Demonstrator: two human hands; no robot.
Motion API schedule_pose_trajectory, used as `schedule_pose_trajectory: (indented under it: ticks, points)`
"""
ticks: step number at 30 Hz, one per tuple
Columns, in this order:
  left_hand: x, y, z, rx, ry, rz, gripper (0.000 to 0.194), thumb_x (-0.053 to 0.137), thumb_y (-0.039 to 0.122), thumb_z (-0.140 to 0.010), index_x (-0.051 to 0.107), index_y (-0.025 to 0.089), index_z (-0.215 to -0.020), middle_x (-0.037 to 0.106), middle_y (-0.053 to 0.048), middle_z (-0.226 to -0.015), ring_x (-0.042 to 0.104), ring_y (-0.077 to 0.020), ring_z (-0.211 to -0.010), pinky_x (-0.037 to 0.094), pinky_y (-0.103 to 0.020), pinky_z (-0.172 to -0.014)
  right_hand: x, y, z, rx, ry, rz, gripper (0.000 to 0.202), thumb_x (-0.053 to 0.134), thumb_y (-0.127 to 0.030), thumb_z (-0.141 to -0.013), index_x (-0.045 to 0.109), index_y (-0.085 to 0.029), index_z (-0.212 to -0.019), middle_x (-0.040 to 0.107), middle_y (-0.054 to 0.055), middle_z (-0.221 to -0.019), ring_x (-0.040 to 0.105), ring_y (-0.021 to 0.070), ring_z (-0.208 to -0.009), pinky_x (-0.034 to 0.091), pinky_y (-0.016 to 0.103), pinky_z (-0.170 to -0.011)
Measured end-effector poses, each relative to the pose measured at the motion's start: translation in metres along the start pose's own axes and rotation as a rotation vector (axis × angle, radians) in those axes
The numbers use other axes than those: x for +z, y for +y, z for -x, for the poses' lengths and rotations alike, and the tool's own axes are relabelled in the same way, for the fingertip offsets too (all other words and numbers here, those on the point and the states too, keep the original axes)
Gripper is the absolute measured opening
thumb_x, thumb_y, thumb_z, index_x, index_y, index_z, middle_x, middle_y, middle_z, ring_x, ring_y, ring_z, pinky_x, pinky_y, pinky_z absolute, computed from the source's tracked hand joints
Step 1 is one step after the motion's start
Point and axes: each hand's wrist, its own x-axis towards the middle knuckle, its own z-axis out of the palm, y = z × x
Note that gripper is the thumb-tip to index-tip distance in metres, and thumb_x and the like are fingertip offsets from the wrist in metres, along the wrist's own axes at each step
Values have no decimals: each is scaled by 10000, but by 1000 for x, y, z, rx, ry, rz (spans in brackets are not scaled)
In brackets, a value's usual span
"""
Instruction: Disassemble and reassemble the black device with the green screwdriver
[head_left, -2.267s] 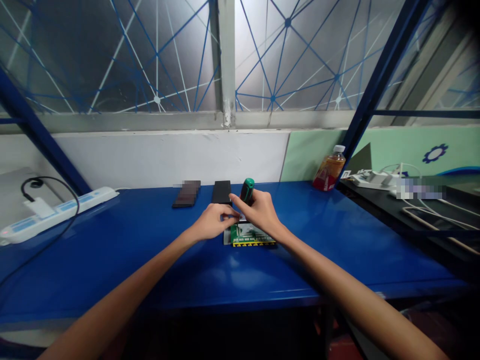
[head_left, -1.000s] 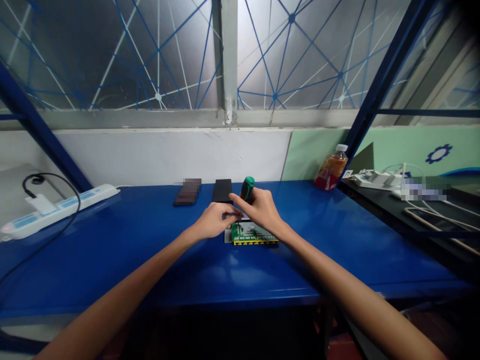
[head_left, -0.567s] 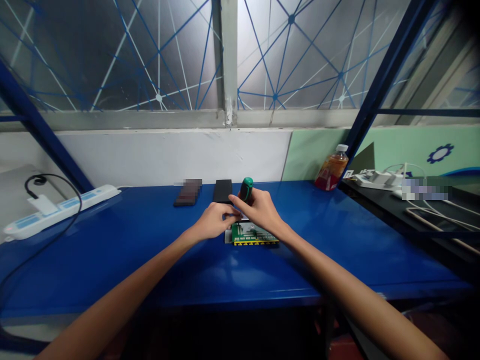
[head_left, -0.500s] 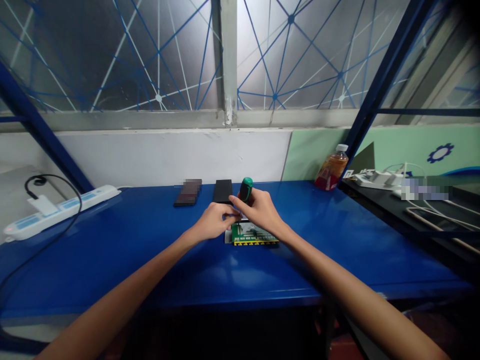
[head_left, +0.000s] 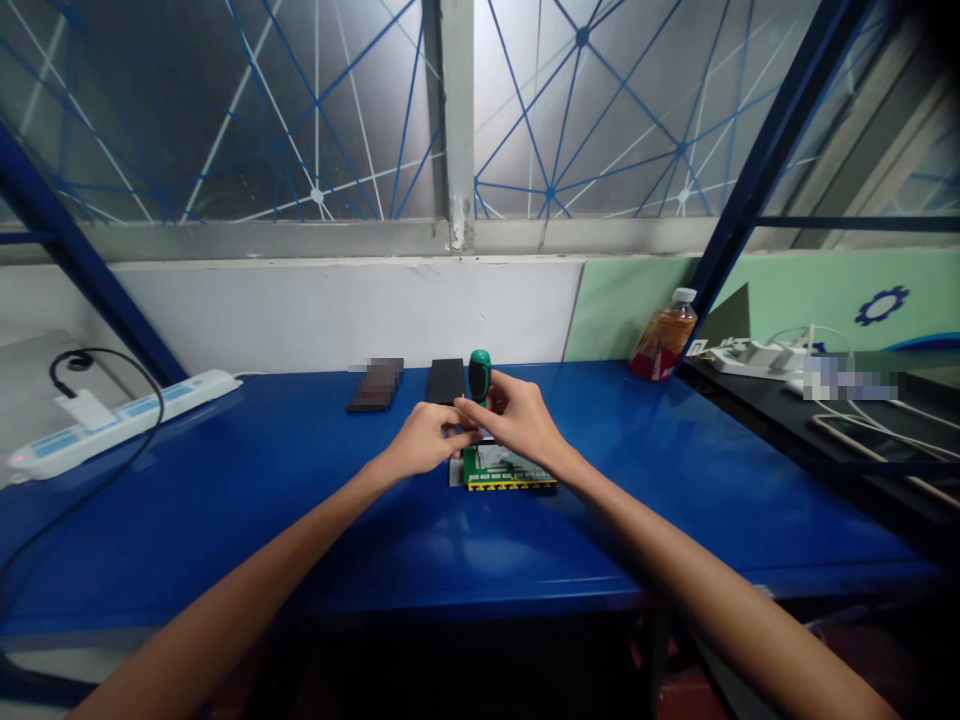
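Evidently the right hand (head_left: 517, 415) has its thumb and fingers wrapped round a round-topped green-and-black screwdriver (head_left: 480, 372), which stands nearly upright over the far left part of a flat green circuit board (head_left: 510, 476) with a toothed yellow front edge; that grip probably keeps the tip, hidden by the fingers, pointing down. The left hand (head_left: 427, 438) comes in from the board's left, its fingertips drawn together close by the screwdriver, perhaps to steady something there, though whether they pinch anything is hidden. The board lies flat on the glossy blue tabletop (head_left: 315, 540), presumably for firm support, near the person and within easy reach of both arms. Behind it lies a matte black rectangular slab (head_left: 446, 381); a dark, flat, partly blurred oblong (head_left: 375, 390) sits farther left, both seemingly kept out of the way. Well left of the board runs a long white power strip (head_left: 127, 425); well right and behind stands a clear plastic bottle of amber drink (head_left: 664, 335).
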Motion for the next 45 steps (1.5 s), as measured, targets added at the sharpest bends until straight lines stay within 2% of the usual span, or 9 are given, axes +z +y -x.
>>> schedule_pose_trajectory:
  ticks: [4, 9, 17, 24, 32, 40, 45]
  points:
    - [-1, 3, 0, 42, -16, 26, 187, 602, 247, -814, 727, 110, -790, 666, -37, -569, 552, -121, -499, 384, -221, -514, -1, 0, 0, -5, -7, -5, 254, 604, -401, -834, 510, -196, -719, 508, -34, -565, 456, 106, -514, 298, 265, -497]
    - [-1, 4, 0, 23, -6, 36, 171, 603, 228, -794, 726, 114, -760, 660, -34, -556, 534, -113, -474, 374, -221, -497, 0, 0, 1, -5, 0, -2, 286, 597, -429, -842, 489, -203, -705, 488, -41, -555, 453, 104, -507, 296, 266, -496]
    - [4, -5, -1, 22, 45, 28, 224, 665, 332, -782, 709, 117, -737, 631, -23, -544, 525, -114, -478, 369, -227, -497, -2, -2, -1, 10, -12, 23, 226, 620, -373, -805, 514, -200, -707, 497, -26, -602, 446, 113, -552, 317, 268, -516]
    - [1, 5, 1, 80, 11, 14, 172, 576, 211, -804, 703, 104, -761, 650, -28, -598, 520, -106, -503, 380, -223, -523, -2, -1, -1, 16, -10, 22, 199, 609, -359, -806, 523, -196, -730, 509, -27, -607, 470, 115, -551, 321, 268, -520]
    - [3, -3, -1, 46, 49, 4, 192, 641, 288, -801, 708, 114, -755, 628, -17, -575, 515, -108, -500, 364, -226, -507, -3, -2, -1, 21, -15, 0, 221, 626, -377, -798, 525, -197, -718, 489, -33, -594, 454, 112, -541, 319, 269, -516]
    - [1, 4, 1, 68, 20, -25, 159, 590, 212, -812, 702, 115, -755, 635, -18, -592, 500, -106, -513, 362, -230, -526, -3, -2, 0, 24, -19, -12, 206, 617, -364, -803, 517, -202, -726, 500, -30, -601, 464, 116, -549, 328, 270, -520]
    - [3, -4, -1, 53, 56, -7, 179, 641, 282, -800, 710, 120, -766, 615, -9, -573, 494, -104, -512, 344, -224, -506, -4, -3, 0, 30, -26, -17, 200, 619, -366, -803, 546, -193, -735, 532, -16, -623, 473, 120, -563, 337, 272, -524]
